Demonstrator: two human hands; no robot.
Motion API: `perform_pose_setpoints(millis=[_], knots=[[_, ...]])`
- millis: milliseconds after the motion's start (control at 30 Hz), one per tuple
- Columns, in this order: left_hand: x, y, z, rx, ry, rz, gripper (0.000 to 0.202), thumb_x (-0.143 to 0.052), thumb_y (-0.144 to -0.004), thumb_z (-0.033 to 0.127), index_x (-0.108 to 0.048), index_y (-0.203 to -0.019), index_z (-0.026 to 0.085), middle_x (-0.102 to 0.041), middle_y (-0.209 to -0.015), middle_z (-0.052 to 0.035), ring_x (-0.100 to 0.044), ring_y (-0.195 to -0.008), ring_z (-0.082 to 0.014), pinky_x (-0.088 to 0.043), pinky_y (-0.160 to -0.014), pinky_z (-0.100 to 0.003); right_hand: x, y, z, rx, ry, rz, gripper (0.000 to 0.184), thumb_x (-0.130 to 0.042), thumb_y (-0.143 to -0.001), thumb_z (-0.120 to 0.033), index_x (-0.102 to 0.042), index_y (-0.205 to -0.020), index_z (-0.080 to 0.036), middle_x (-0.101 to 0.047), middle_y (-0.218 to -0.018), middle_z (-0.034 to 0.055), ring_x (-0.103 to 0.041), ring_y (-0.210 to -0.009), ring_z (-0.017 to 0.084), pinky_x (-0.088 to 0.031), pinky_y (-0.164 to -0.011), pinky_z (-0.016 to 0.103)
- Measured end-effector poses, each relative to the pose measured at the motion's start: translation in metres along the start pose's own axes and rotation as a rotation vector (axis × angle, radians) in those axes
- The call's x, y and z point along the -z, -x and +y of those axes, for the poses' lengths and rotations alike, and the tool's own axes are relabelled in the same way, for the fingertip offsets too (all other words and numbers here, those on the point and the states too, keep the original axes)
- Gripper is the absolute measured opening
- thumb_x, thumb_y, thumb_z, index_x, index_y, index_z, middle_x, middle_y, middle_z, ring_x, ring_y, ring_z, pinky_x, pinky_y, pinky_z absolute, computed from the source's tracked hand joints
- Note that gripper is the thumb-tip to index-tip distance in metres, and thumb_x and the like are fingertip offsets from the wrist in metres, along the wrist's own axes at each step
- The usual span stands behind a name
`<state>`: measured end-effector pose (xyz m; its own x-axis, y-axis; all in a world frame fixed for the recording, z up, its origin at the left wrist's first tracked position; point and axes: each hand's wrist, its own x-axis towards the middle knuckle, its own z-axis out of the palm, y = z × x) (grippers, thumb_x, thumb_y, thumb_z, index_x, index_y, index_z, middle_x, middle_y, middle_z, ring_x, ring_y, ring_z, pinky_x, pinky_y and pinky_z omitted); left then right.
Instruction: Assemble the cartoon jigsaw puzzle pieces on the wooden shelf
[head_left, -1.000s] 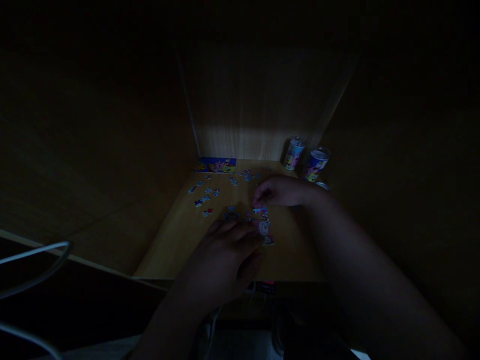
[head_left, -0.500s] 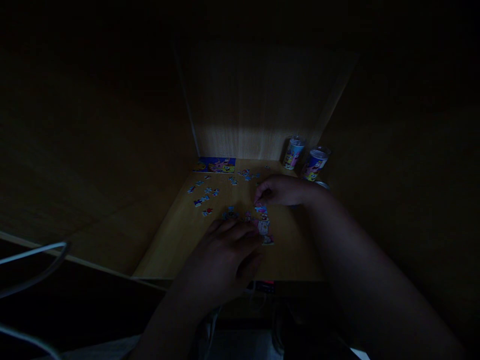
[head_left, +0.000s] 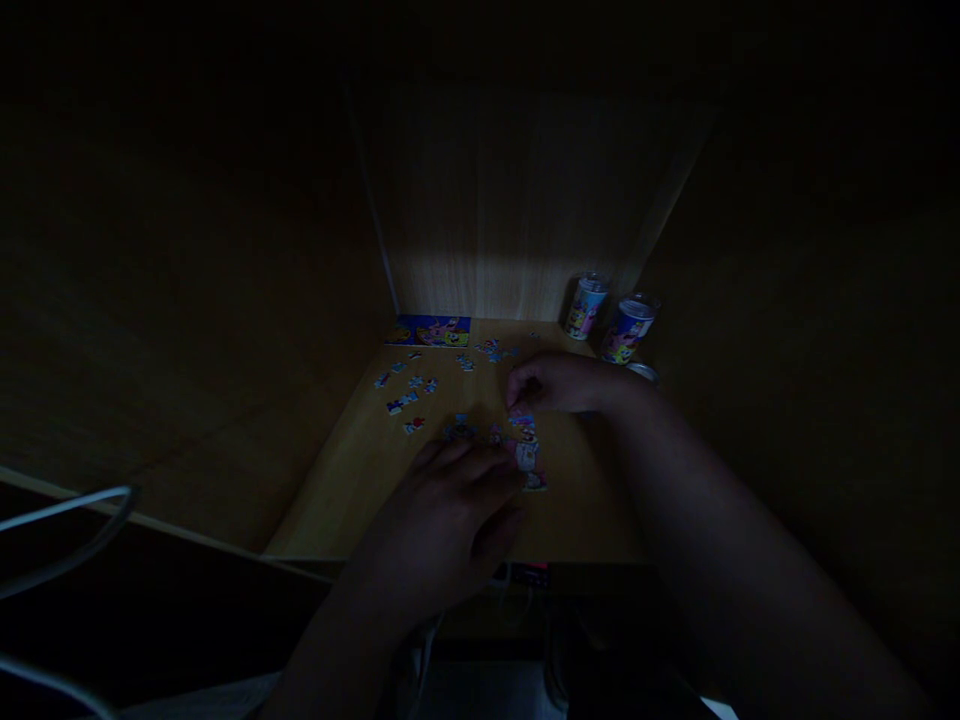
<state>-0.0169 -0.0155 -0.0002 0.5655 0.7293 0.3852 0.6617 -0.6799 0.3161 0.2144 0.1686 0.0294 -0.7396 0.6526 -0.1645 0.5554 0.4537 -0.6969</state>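
A joined strip of jigsaw puzzle lies on the wooden desktop, printed with cartoon figures in pink and blue. My right hand is at its far end, thumb and forefinger pinched over a puzzle piece there; the fingertips partly cover it. From the near left, my left hand reaches in with its fingers stretched out and thumb apart. Its fingertips rest at the strip's left edge and hide part of it. Just beyond those fingers are a few loose puzzle pieces. The scene is very dark.
More loose puzzle pieces are scattered at the left, others farther back. A cartoon picture card lies by the back panel. Two printed cans with clear tops stand back right, a round metal lid near them. Wooden panels enclose both sides.
My right hand has shifted very slightly down and left at the strip's far end, still pinched. My left hand stays in place.
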Motion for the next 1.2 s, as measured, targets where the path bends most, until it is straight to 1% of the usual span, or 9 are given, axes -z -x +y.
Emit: perform_pose_setpoints(millis=[200, 233, 333, 400, 500, 600, 867, 1100, 1200], knots=[[-0.002, 0.0, -0.002, -0.02, -0.009, 0.005, 0.03, -0.069, -0.106, 0.025, -0.076, -0.135, 0.029, -0.075, -0.146, -0.004, -0.069, -0.133, -0.0307, -0.052, -0.118, -0.058, 0.003, 0.003, -0.001, -0.006, 0.081, 0.043, 0.012, -0.085, -0.092, -0.032, -0.081, -0.098, -0.022, -0.082, -0.097, 0.0001, -0.074, -0.092, 0.02, -0.052, -0.082, 0.029], [-0.002, 0.0, -0.002, -0.017, -0.01, 0.005, 0.031, -0.069, -0.106, 0.025, -0.076, -0.136, 0.029, -0.076, -0.145, -0.0041, -0.069, -0.131, -0.0308, -0.053, -0.118, -0.058, 0.005, 0.003, 0.0, -0.024, 0.137, 0.115, 0.013, -0.084, -0.093, -0.034, -0.081, -0.098, -0.022, -0.082, -0.097, 0.001, -0.074, -0.091, 0.021, -0.051, -0.081, 0.029], [-0.002, 0.001, -0.002, -0.008, -0.009, 0.015, 0.03, -0.07, -0.106, 0.025, -0.076, -0.135, 0.028, -0.076, -0.142, -0.0043, -0.069, -0.13, -0.0302, -0.054, -0.118, -0.057, 0.011, 0.005, 0.003, -0.143, 0.376, 0.436, 0.02, -0.072, -0.106, -0.037, -0.082, -0.103, -0.02, -0.083, -0.101, 0.0082, -0.074, -0.093, 0.025, -0.05, -0.083, 0.033], [-0.002, 0.002, -0.001, -0.003, -0.002, 0.013, 0.028, -0.07, -0.107, 0.025, -0.076, -0.134, 0.028, -0.076, -0.143, -0.0043, -0.068, -0.132, -0.0301, -0.054, -0.12, -0.056, 0.015, 0.006, 0.006, -0.25, 0.517, 0.539, 0.027, -0.063, -0.111, -0.037, -0.083, -0.113, -0.019, -0.083, -0.109, 0.0139, -0.076, -0.099, 0.029, -0.05, -0.085, 0.035], [-0.002, 0.001, -0.001, 0.003, -0.003, 0.018, 0.029, -0.071, -0.106, 0.025, -0.075, -0.135, 0.027, -0.075, -0.145, -0.0049, -0.067, -0.134, -0.0307, -0.054, -0.12, -0.057, 0.016, 0.007, 0.01, -0.353, 0.611, 0.531, 0.029, -0.06, -0.112, -0.035, -0.082, -0.123, -0.02, -0.083, -0.121, 0.0162, -0.077, -0.109, 0.033, -0.051, -0.088, 0.036], [-0.004, 0.0, -0.001, 0.019, -0.02, 0.055, 0.029, -0.071, -0.106, 0.026, -0.075, -0.135, 0.024, -0.075, -0.144, -0.007, -0.068, -0.132, -0.0317, -0.055, -0.119, -0.059, 0.014, 0.005, 0.013, -0.349, 0.588, 0.515, 0.024, -0.062, -0.109, -0.028, -0.083, -0.12, -0.022, -0.083, -0.127, 0.0137, -0.076, -0.114, 0.032, -0.053, -0.09, 0.035], [-0.007, 0.0, -0.004, 0.037, -0.049, 0.064, 0.032, -0.071, -0.107, 0.027, -0.073, -0.138, 0.022, -0.077, -0.14, -0.0094, -0.069, -0.129, -0.0337, -0.057, -0.115, -0.06, 0.014, 0.004, 0.019, -0.33, 0.594, 0.481, 0.024, -0.061, -0.109, -0.023, -0.082, -0.12, -0.021, -0.082, -0.129, 0.0135, -0.076, -0.116, 0.03, -0.053, -0.095, 0.034], [-0.006, -0.002, -0.002, 0.053, -0.041, 0.049, 0.03, -0.07, -0.108, 0.027, -0.073, -0.138, 0.022, -0.075, -0.142, -0.0094, -0.068, -0.131, -0.0335, -0.055, -0.118, -0.061, 0.014, 0.005, 0.017, -0.386, 0.626, 0.447, 0.027, -0.059, -0.109, -0.025, -0.082, -0.123, -0.02, -0.082, -0.129, 0.0159, -0.076, -0.118, 0.034, -0.055, -0.095, 0.037], [-0.006, -0.002, -0.002, 0.054, -0.039, 0.044, 0.03, -0.07, -0.108, 0.026, -0.073, -0.138, 0.023, -0.075, -0.143, -0.0093, -0.068, -0.132, -0.0343, -0.055, -0.117, -0.062, 0.014, 0.005, 0.016, -0.368, 0.601, 0.46, 0.026, -0.061, -0.109, -0.025, -0.083, -0.123, -0.021, -0.082, -0.13, 0.0149, -0.076, -0.12, 0.034, -0.055, -0.098, 0.039]])
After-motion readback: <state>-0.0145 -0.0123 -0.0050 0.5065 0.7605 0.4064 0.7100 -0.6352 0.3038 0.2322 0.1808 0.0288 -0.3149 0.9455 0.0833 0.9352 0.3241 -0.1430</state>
